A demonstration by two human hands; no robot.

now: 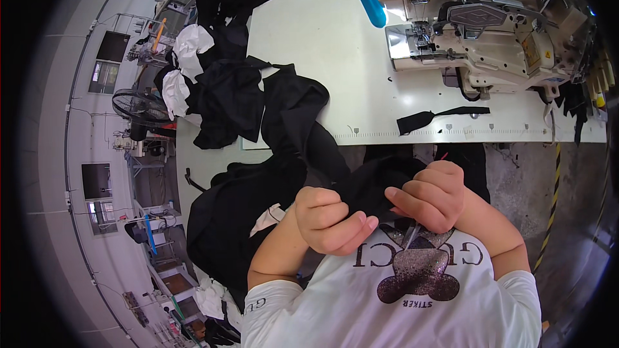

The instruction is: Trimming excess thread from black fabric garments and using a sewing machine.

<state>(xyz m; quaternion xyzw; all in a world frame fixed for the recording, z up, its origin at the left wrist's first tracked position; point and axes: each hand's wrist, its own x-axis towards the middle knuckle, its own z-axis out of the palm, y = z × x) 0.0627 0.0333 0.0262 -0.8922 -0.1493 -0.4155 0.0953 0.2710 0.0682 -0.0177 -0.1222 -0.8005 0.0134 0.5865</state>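
Pinching black cloth (371, 187) between thumbs and curled fingers, the left hand (332, 222) and right hand (429, 196) hold it in front of the chest, just off the table (316, 32)'s near edge; whether the right fingers also grip something else, I cannot tell. The cloth looks light, soft and limp, hardly fragile, likely to fold and droop unless taken by its edge at two spots, with a little tension between. The table is white and smooth-looking, with a ruler scale along its near edge, a black strip (445, 118) lying on it and a sewing machine (490, 26) at the right. A black heap (229, 103) covers its left end; beyond stand a fan (138, 106) and a pale wall (77, 148). The floor (512, 180) is grey.
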